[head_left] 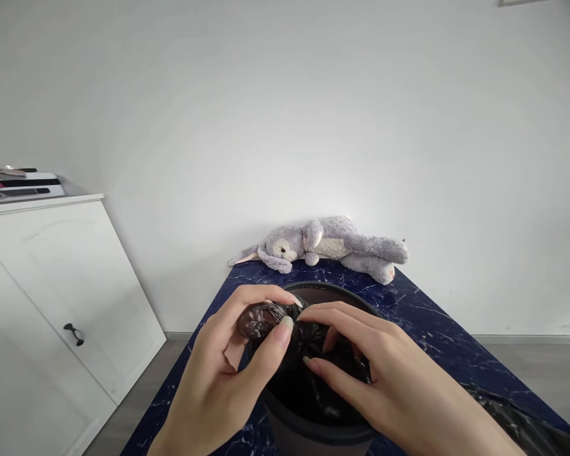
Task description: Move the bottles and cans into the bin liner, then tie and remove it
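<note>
A black plastic garbage bag (pixel 332 406) sits inside a dark trash bin (pixel 323 437). Its top is bunched up and twisted above the rim. My left hand (pixel 230 364) curls around the puffed, gathered end of the bag, with the thumb and index finger pressing on it. From the other side, my right hand (pixel 375 364) grips the gathered neck of the bag, its fingertips close to those of the left. Its other fingers are partly hidden behind the plastic. Whether the neck is knotted, I cannot tell.
The bin stands on a dark blue marbled table (pixel 425 335). A grey plush rabbit (pixel 332 247) lies along the far edge, by the wall. More black plastic (pixel 522 421) lies at the right front. To the left stands a white cabinet (pixel 52 304) with things on top.
</note>
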A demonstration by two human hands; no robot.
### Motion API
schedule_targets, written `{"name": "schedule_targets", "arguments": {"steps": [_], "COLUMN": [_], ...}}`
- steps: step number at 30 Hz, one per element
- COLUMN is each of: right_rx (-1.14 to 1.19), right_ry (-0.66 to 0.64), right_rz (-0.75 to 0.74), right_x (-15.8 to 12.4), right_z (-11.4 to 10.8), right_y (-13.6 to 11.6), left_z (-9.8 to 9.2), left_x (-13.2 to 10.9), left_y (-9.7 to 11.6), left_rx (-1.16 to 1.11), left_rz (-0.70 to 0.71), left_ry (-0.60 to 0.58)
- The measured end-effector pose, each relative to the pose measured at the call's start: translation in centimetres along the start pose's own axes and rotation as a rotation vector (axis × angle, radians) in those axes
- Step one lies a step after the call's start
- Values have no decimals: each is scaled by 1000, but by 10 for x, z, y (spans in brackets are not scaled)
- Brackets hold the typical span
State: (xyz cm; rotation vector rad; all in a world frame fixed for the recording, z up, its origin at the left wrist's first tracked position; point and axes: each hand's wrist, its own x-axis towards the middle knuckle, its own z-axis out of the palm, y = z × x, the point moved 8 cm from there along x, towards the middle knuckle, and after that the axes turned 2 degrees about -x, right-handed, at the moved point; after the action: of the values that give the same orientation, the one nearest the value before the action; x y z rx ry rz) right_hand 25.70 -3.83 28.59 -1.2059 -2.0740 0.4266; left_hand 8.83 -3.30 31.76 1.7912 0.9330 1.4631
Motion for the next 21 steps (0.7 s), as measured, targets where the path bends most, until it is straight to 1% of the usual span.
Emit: {"name": "schedule_targets", "arguments": {"steps": [4, 8, 12, 14, 16, 21], "right_rx": [-6, -50, -33, -13, 2, 18], "right_ry": [-24, -61, -58, -43, -24, 36], "right_rz": [63, 95, 92, 75, 51, 24], "right_x": [0, -1, -3, -3, -3, 0], "right_z": [1, 3, 2, 2, 1, -4], "right_y": [7, 10, 9, 7, 5, 6], "left_z": [-1, 5, 9, 10, 8, -1], "left_x": [-7, -14, -18, -19, -19, -20], "left_y": [1, 0, -2, -3, -2, 2], "left_rx": [-93, -206, -265, -233, -155, 36], "left_rz": [-36, -143, -204, -205, -187, -186], "left_ry": [54, 51, 17, -20, -33, 34]}}
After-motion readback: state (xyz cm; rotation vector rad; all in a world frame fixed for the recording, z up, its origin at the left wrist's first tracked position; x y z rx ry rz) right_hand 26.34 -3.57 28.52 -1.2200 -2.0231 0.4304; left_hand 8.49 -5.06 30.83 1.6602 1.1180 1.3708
